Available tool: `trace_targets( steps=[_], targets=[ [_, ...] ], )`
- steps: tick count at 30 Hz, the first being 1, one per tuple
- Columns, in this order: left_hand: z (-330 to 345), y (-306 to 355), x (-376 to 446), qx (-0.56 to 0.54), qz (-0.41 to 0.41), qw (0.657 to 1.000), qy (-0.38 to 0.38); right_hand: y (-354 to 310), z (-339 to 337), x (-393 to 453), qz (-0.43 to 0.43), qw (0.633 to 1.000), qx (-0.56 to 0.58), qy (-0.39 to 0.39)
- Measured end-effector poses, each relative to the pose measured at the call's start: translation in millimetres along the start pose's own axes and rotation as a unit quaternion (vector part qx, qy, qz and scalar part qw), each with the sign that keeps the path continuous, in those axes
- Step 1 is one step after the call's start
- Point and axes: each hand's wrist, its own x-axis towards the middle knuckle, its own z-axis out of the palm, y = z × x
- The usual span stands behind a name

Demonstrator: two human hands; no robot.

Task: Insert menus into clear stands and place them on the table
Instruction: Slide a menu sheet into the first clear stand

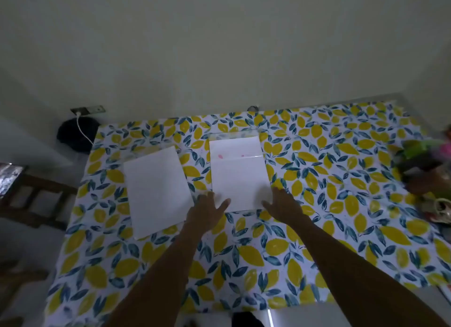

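Two white sheets are lying on one table: the left sheet (157, 192) and the right sheet (240, 177), side by side and apart. One clear stand (234, 133) is showing around the far end of the right sheet; whether a second is lying by the left one is too faint to tell. Two hands are reaching in, the left hand (207, 210) and the right hand (283, 208), both with fingers spread. One lemon-print tablecloth (317, 229) is covering the table. One white cable (83, 128) is hanging from one wall socket (87, 110). One blurred heap of colourful things (429, 170) is sitting at the right edge, its pieces too smeared for counting.
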Motion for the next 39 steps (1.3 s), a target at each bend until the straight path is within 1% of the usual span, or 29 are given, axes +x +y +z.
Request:
trace_targets(
  steps=[1, 3, 6, 8, 10, 12, 15, 18, 21, 24, 26, 28, 30, 32, 34, 37, 39],
  targets=[
    [7, 2, 3, -0.043, -0.007, 0.999, -0.005, 2, 1, 3, 0.008, 1.000, 0.008, 0.021],
    [22, 6, 5, -0.082, -0.009, 0.996, 0.018, 5, 5, 9, 0.017, 0.998, 0.029, 0.060],
    [42, 13, 0, -0.114, -0.021, 0.989, 0.087, 2, 13, 10, 0.006, 0.994, 0.079, 0.078],
    [47, 15, -1, -0.149, -0.034, 0.980, 0.124, -3, 18, 8, 0.015, 0.985, 0.147, 0.092],
    [49, 10, 2, -0.173, -0.046, 0.975, 0.130, -9, 18, 6, 0.053, 0.971, 0.216, 0.084],
    [48, 1, 2, -0.182, -0.048, 0.972, 0.139, -9, 17, 4, 0.078, 0.961, 0.257, 0.070],
    [45, -10, -16, -0.201, -0.054, 0.962, 0.179, -5, 14, -11, 0.068, 0.952, 0.295, 0.042],
    [44, -16, -48, -0.226, -0.064, 0.947, 0.219, 3, 15, -40, 0.050, 0.944, 0.320, 0.066],
    [46, -20, -80, -0.227, -0.020, 0.940, 0.255, 8, 12, -76, 0.028, 0.927, 0.359, 0.106],
    [47, -23, -114, -0.249, 0.000, 0.923, 0.294, 12, 7, -119, 0.012, 0.913, 0.387, 0.128],
    [47, -23, -135, -0.270, 0.055, 0.907, 0.318, 15, 2, -145, 0.002, 0.906, 0.395, 0.153],
    [44, -20, -151, -0.284, 0.083, 0.901, 0.317, 16, -5, -166, -0.009, 0.900, 0.402, 0.167],
    [37, -13, -162, -0.317, 0.065, 0.899, 0.295, 16, -14, -180, -0.020, 0.899, 0.401, 0.172],
    [28, -8, -167, -0.335, 0.072, 0.891, 0.298, 15, -26, -189, -0.034, 0.898, 0.403, 0.176],
    [14, -2, -170, -0.328, 0.097, 0.885, 0.315, 13, -38, -189, -0.056, 0.896, 0.402, 0.181],
    [-13, 6, -163, -0.284, 0.107, 0.888, 0.346, 11, -54, -181, -0.088, 0.893, 0.404, 0.178],
    [-32, 11, -151, -0.251, 0.110, 0.894, 0.355, 7, -68, -168, -0.097, 0.894, 0.387, 0.202]
  ],
)
